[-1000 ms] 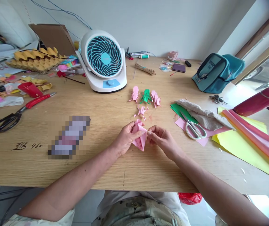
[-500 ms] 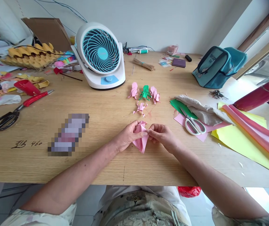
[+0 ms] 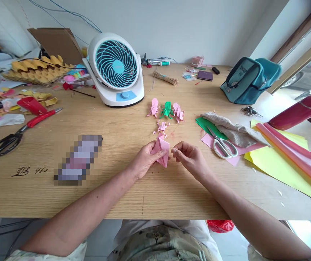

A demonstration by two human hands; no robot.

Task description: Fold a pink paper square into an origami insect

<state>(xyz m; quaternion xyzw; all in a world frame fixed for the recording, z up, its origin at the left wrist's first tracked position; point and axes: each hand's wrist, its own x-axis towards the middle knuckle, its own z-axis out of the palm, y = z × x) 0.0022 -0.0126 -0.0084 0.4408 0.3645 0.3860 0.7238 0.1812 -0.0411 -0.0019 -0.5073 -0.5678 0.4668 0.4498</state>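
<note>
A folded piece of pink paper (image 3: 164, 148) is pinched in my left hand (image 3: 146, 159), thumb on top, its lower point aimed toward me. Just right of the paper, my right hand (image 3: 187, 157) hovers with fingers curled and the thumb near the index fingertip; a small gap separates it from the paper, and whether it pinches anything is too small to tell. Beyond my hands lie a small pink folded figure (image 3: 162, 126), a green one (image 3: 167, 109) between two larger pink ones (image 3: 154, 107), (image 3: 178, 112) in a row.
White-handled scissors (image 3: 224, 146) rest on pink and green paper beside a grey cloth (image 3: 233, 127). Yellow sheets (image 3: 283, 170) and a red bottle (image 3: 298, 111) are at right. A fan (image 3: 116, 69), a blurred flat object (image 3: 79, 159) and red-black shears (image 3: 22, 130) are at left.
My right hand has come off the pink paper and moved slightly right. The paper has turned a little in my left hand. The view has tilted slightly upward.
</note>
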